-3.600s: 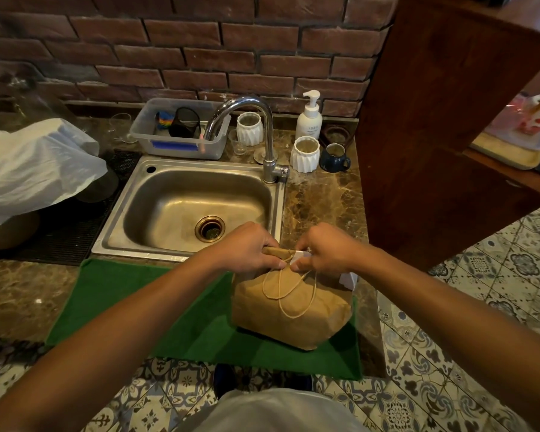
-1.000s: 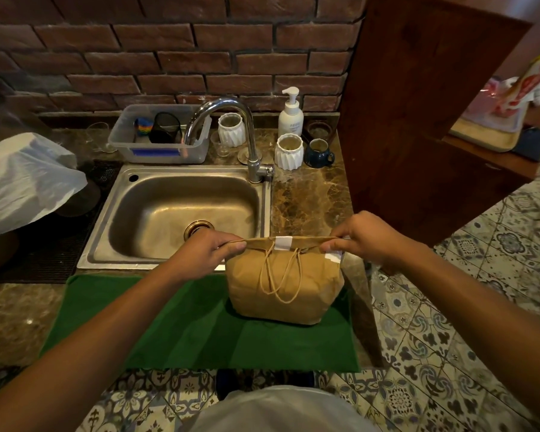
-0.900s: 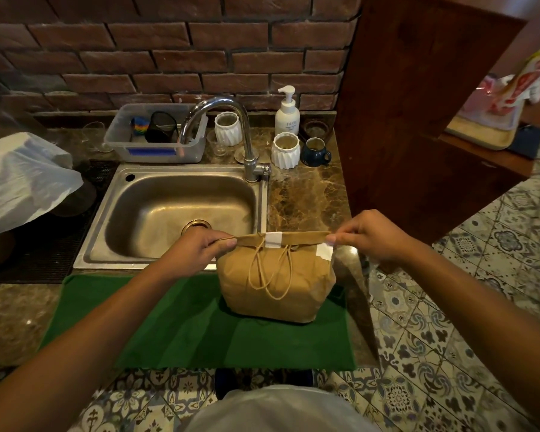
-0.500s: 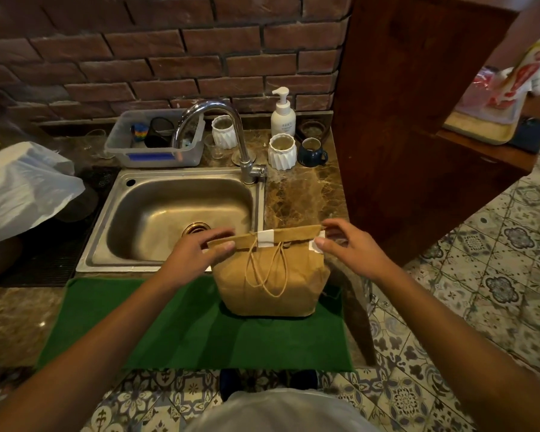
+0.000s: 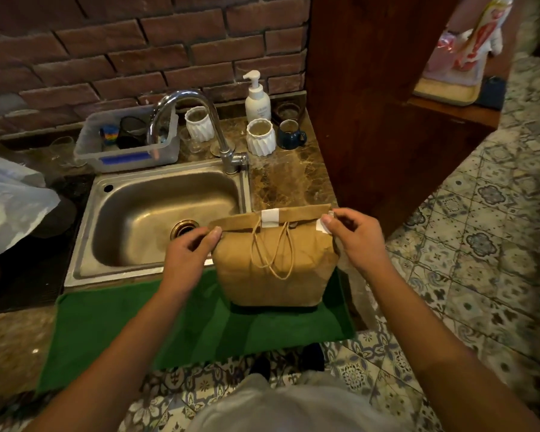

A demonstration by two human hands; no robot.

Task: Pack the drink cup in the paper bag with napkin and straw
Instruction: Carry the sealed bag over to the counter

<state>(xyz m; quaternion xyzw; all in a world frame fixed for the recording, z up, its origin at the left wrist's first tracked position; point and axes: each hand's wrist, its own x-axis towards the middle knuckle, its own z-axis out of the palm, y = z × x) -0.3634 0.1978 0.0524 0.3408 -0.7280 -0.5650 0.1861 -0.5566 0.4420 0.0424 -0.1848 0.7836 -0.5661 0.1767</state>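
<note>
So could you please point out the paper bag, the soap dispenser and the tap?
paper bag (image 5: 275, 275): head view, front face.
soap dispenser (image 5: 258, 107): head view, bottle body.
tap (image 5: 197, 101): head view, curved spout.

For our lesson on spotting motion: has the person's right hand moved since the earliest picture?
Yes. The right hand has moved rightward, away from the faucet, to the right end of the folded top of the paper bag.
</note>
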